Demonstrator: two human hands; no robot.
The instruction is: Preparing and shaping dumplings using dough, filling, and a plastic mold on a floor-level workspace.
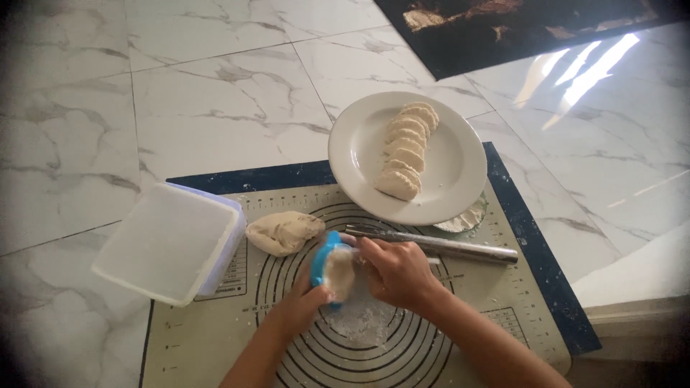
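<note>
Dumpling press in hand, over the mat's middle.
Left hand (302, 302) grips the blue press (329, 269); right fingers (392, 269) pinch the dough (339, 271). Plate (359, 154) at one o'clock. Best to seat the edges evenly.

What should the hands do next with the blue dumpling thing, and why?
Probably close the blue press over the dough round. The left hand holds the press half open, and the right hand is at the dough inside it. Folded dumplings already sit on the white plate, so this one looks due for folding too.
</note>
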